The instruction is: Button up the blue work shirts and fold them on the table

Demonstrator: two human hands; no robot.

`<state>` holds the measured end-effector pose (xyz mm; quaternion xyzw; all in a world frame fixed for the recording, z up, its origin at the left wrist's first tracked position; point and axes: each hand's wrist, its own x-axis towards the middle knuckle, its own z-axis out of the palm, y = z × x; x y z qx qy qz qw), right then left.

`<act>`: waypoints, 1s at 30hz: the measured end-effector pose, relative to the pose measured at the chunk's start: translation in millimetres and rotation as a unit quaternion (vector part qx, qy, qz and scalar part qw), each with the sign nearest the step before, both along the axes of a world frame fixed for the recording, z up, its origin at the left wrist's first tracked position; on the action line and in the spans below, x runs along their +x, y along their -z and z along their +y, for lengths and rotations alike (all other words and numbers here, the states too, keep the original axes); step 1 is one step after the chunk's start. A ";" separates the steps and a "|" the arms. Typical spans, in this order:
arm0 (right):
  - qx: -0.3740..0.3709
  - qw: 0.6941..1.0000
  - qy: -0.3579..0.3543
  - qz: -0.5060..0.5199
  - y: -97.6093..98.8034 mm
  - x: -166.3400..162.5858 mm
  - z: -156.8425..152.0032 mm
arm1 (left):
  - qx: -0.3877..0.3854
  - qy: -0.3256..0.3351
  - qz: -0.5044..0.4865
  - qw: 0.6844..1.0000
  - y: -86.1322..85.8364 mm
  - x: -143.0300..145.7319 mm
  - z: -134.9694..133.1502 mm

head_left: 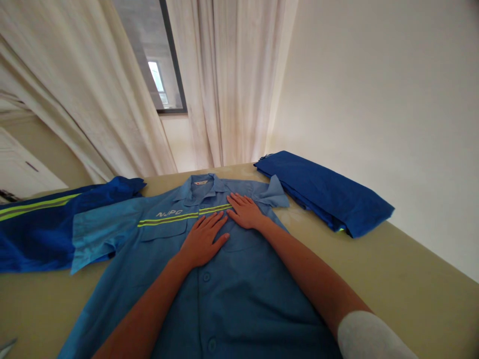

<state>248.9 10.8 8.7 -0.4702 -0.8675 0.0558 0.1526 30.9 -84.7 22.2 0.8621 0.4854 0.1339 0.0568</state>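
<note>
A blue short-sleeved work shirt (239, 284) lies front side up, its collar pointing away from me. Yellow-green stripes cross the chest, with the letters NJPC above them on the left. My left hand (204, 239) rests flat on the chest beside the button line, fingers stretched out. Higher up on the right side of the chest, my right hand (245, 212) also lies flat with its fingers extended. Neither hand grips the cloth. The sleeve on the left is spread out, while the right one is bent up at its end.
A folded dark blue garment (322, 187) lies at the right, close to the wall. Another dark blue garment (37, 229) with yellow-green stripes lies at the left, partly under the shirt sleeve. Beige curtains (239, 80) hang behind the tan table (411, 279).
</note>
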 end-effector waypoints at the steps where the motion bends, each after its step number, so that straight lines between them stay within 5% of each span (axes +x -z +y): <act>1: 0.000 1.000 -0.001 0.002 -0.2 -0.3 0.3 | -0.005 -0.003 -0.007 1.000 -0.6 0.7 0.7; 5: 0.000 1.000 -0.001 0.008 -3.5 0.9 2.8 | 0.006 -0.036 -0.065 0.997 -4.0 1.4 5.6; 9: -0.008 1.000 -0.014 0.018 -7.9 6.1 9.5 | 0.064 -0.139 -0.126 0.980 -5.5 -12.6 6.0; 17: 0.017 0.999 -0.024 0.036 -18.7 12.5 23.3 | 0.029 -0.188 -0.025 0.981 1.9 -36.7 -1.1; 22: 0.107 0.994 -0.015 0.031 -36.8 -3.9 -9.3 | 0.030 -0.199 -0.030 0.979 -1.2 -26.2 9.0; 26: 0.076 0.994 -0.082 0.010 -38.4 -39.7 -53.4 | 0.029 -0.175 -0.055 0.983 -0.3 -29.7 13.1; 30: 0.024 0.999 -0.040 0.008 -32.3 -68.1 -76.0 | 0.004 -0.166 -0.102 0.981 3.7 -37.6 17.4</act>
